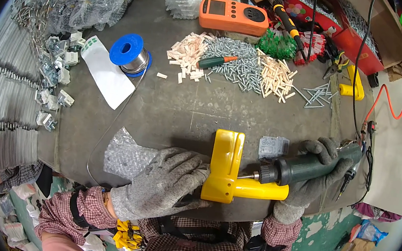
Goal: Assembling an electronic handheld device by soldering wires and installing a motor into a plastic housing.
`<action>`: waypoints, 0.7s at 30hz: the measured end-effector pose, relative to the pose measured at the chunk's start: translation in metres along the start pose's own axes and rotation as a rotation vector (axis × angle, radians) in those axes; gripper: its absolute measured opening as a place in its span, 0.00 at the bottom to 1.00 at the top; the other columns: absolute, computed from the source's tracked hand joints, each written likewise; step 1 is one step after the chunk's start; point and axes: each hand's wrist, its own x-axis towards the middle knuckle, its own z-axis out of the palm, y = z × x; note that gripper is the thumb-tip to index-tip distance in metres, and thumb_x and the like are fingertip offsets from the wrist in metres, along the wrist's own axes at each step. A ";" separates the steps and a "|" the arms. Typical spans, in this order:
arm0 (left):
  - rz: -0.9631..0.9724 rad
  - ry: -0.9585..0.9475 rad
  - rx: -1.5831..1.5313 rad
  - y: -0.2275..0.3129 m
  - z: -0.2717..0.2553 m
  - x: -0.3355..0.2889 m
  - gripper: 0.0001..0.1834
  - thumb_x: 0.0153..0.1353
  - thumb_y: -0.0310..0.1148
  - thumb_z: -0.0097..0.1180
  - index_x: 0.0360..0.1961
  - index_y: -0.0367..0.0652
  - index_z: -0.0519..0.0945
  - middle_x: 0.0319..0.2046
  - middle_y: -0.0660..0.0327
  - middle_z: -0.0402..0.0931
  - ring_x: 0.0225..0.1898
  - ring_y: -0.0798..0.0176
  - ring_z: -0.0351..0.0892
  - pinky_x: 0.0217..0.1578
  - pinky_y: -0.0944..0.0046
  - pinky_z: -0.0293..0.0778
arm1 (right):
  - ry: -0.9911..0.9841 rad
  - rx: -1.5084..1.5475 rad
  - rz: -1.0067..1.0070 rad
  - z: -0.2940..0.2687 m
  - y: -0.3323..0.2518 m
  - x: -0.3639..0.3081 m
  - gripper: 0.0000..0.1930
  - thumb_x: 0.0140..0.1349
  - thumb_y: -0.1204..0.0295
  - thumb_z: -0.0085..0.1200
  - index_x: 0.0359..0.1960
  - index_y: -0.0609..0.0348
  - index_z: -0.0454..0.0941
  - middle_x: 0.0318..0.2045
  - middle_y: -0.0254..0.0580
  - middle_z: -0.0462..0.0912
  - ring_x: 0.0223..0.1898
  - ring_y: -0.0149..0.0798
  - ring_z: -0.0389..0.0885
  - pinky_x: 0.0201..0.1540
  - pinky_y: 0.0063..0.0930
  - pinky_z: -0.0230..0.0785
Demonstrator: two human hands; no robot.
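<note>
Head view, watched from my remote post: I count two hands in grey knitted gloves, one dark green cylindrical power screwdriver [305, 171] and two glossy yellow plastic T-shaped housings. The nearer yellow housing [223, 167] is held over the front of the dark grey worktable [178, 108], block to the left, handle pointing right; surface smooth, small dark holes in the block. Left hand [170, 179]: fingers together, clamped on the block's left side. Right hand [322, 180]: fingers wrapped around the screwdriver, its bit reaching the block just above the handle; I cannot tell whether it is seated. Second yellow housing [358, 92] lies far right. Also one blue solder spool [126, 50], one orange handheld meter [232, 25], one silver screw heap [242, 70].
</note>
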 end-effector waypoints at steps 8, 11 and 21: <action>0.040 0.046 -0.009 -0.002 0.001 -0.005 0.34 0.56 0.48 0.70 0.56 0.36 0.75 0.52 0.47 0.75 0.56 0.43 0.75 0.59 0.42 0.68 | 0.006 -0.023 0.040 0.004 0.001 -0.001 0.16 0.70 0.57 0.59 0.49 0.51 0.72 0.33 0.29 0.72 0.36 0.32 0.76 0.59 0.47 0.67; 0.026 0.097 -0.001 -0.003 0.003 -0.007 0.34 0.55 0.49 0.71 0.56 0.38 0.75 0.53 0.46 0.74 0.56 0.42 0.75 0.58 0.41 0.69 | -0.006 -0.108 0.080 0.007 0.001 -0.002 0.17 0.70 0.55 0.58 0.51 0.49 0.72 0.35 0.29 0.75 0.37 0.34 0.76 0.60 0.51 0.66; -0.115 0.179 0.176 0.015 0.013 -0.009 0.41 0.45 0.52 0.77 0.56 0.41 0.77 0.55 0.46 0.76 0.57 0.40 0.75 0.61 0.41 0.65 | -0.166 -0.138 -0.241 0.008 -0.027 -0.036 0.20 0.70 0.58 0.54 0.56 0.57 0.71 0.35 0.38 0.74 0.29 0.30 0.73 0.47 0.37 0.68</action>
